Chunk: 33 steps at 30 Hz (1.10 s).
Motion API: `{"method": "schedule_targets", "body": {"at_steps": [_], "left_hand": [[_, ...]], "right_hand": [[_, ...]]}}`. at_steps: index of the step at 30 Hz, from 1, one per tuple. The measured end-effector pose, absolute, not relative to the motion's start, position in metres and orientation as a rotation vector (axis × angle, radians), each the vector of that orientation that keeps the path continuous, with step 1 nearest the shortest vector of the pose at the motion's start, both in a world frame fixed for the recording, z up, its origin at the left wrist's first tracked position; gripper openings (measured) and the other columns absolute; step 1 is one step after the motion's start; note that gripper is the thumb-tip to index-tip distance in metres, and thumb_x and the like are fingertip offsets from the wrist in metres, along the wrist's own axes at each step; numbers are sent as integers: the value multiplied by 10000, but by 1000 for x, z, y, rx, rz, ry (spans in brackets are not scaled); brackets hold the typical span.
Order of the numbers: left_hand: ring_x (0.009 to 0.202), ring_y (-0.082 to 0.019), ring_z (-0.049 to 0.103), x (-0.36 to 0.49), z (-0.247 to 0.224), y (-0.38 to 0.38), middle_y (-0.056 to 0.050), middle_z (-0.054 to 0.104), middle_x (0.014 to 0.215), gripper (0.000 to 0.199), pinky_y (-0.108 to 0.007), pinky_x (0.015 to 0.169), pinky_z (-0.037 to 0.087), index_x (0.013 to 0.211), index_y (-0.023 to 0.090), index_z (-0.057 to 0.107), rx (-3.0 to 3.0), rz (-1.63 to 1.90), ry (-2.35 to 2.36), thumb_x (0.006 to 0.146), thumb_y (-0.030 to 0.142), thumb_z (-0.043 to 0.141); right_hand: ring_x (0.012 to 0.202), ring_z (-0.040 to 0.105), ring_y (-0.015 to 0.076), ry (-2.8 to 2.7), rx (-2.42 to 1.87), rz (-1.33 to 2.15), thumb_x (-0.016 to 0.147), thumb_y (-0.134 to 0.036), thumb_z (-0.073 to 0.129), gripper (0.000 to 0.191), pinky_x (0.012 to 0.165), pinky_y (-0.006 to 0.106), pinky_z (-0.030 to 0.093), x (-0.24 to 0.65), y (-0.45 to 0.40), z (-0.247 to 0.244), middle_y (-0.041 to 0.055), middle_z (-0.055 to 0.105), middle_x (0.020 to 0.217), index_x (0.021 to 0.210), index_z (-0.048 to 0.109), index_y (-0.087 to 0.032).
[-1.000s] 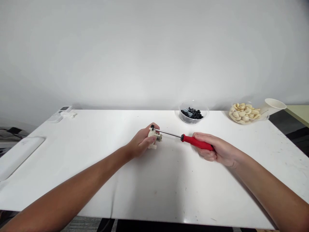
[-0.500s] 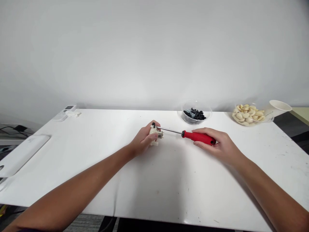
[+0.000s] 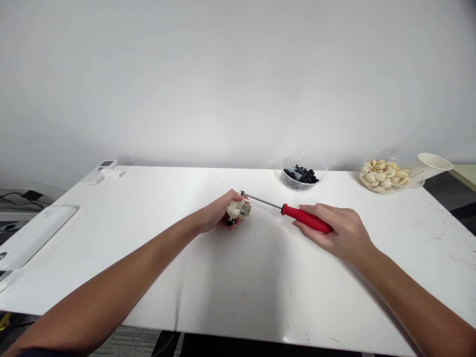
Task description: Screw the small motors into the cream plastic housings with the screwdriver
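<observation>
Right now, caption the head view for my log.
Left hand grips a small white mechanical assembly; right hand holds a red-handled screwdriver.

Plain white wall (image 3: 238, 79) behind a long white table (image 3: 282, 297), grey carpet (image 3: 130, 341) beneath.

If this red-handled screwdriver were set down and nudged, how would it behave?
The screwdriver would probably feel stiff, since its thin metal shaft runs straight from the handle. Its rounded red handle looks apt to roll on the smooth white table if nudged. Its surface looks rubbery, so probably not slippery.
</observation>
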<state>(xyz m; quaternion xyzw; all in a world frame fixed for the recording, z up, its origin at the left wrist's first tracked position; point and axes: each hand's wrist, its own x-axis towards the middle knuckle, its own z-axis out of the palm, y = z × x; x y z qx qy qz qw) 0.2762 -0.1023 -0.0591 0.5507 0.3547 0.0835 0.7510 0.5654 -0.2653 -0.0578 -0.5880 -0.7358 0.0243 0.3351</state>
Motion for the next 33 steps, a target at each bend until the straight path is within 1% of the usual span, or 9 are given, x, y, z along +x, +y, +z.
{"method": "schedule_targets", "body": {"at_steps": [4,10,14,18,22,25,27,30,33], "left_hand": [[523,-183,522,277,-61,-105,-66,636,723,314,-298,475,433,979,194,626,1220,208,815,941,483,507],[540,-182,542,277,-67,-108,-52,624,728,290,-307,509,462,1042,194,591,1341,272,802,950,456,507],[615,-165,541,275,-60,-114,-29,591,799,242,-293,559,468,1005,200,569,1533,301,725,969,434,519],[655,-156,522,278,-60,-115,-16,566,820,249,-281,570,471,995,199,569,1556,382,680,940,442,557],[544,-164,542,281,-71,-104,-31,609,728,336,-265,472,387,1072,183,573,1418,379,828,898,468,539],[469,-177,522,278,-73,-97,-44,606,619,399,-250,404,241,1086,168,587,1396,295,891,900,510,504],[486,-171,529,276,-69,-97,-55,630,659,418,-250,414,251,1074,170,606,1387,227,893,898,536,510],[545,-162,545,273,-59,-100,-61,654,752,438,-257,471,352,1069,181,624,1330,125,921,909,572,508],[554,-165,534,275,-54,-104,-56,641,746,414,-280,513,414,1048,184,605,1298,140,931,908,560,502]], "right_hand": [[568,530,157,-1618,-1605,554,943,-507,720,256,532,309,425,564,-265,-60,18,702,737,1018,735,-262],[512,349,108,-1213,-1649,1095,881,-578,786,344,484,255,242,565,-258,-54,-62,465,575,939,689,-253],[489,184,78,-946,-1455,1608,901,-590,769,403,467,258,91,572,-253,-51,-89,363,532,831,589,-235],[499,151,70,-856,-1371,1765,928,-566,744,410,465,263,59,572,-253,-48,-88,343,575,813,550,-223],[510,269,70,-1055,-1413,1654,889,-508,800,335,473,244,180,564,-255,-43,-72,459,677,1002,622,-247],[668,552,139,-1431,-1608,1195,895,-503,795,330,578,275,411,563,-257,-44,0,667,868,1114,693,-278],[793,660,195,-1651,-1664,789,938,-517,743,328,689,324,504,566,-259,-49,36,747,990,1170,726,-286],[678,669,183,-1833,-1619,361,967,-477,718,332,659,321,515,569,-262,-58,18,764,870,1235,720,-281],[571,587,141,-1911,-1534,262,1001,-431,686,219,577,293,461,565,-267,-59,-6,734,788,1148,726,-273]]}}
